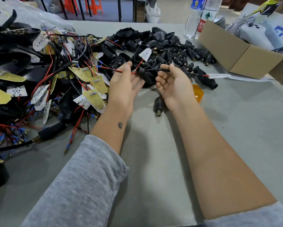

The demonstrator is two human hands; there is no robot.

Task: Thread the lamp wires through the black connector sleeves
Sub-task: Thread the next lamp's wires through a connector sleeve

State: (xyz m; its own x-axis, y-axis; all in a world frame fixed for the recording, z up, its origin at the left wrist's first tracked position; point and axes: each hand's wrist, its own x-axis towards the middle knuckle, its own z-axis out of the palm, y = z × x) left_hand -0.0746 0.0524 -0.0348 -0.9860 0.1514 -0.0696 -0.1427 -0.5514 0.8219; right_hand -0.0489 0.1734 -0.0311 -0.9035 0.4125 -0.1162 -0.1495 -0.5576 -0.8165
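Both hands [126, 82] [172, 84] palm-up, black sleeve [145, 76] between them

I am in a small assembly workshop. My grey worktable [235, 128] is the centre of it: on its left side lies a heap of wired lamp boards [44, 82], at its far middle a pile of black sleeves [178, 53], at its far right a cardboard box [235, 53] beside water bottles [201, 17]. Beyond the table stand orange stools [91, 4].
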